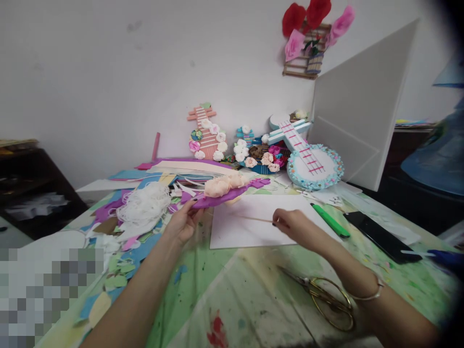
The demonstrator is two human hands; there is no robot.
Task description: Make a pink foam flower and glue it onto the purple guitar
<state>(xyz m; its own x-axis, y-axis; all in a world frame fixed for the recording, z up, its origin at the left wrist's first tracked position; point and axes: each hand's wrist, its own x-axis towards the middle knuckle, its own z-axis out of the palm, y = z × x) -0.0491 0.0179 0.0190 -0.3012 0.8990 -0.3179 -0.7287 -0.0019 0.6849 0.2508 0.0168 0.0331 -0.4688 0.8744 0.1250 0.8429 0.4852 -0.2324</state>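
Observation:
My left hand (184, 222) grips the near end of a purple guitar-shaped paper craft (221, 199), held tilted above the table. Peach paper flowers (220, 185) sit on its top face. My right hand (290, 224) is closed in a pinch on a thin tan strand (255, 219), which stretches left toward the craft; whether it is string or a stick I cannot tell. Beneath lies a white board (237, 237). Gold-handled scissors (319, 290) rest on the table below my right hand.
On the left lie a tangle of white string (145, 205) and colored paper scraps (121, 268). A green cutter (330, 221) and black phone (380, 237) are on the right. Decorated paper instruments (314, 166) stand at the back, beside an upright white panel (362, 106).

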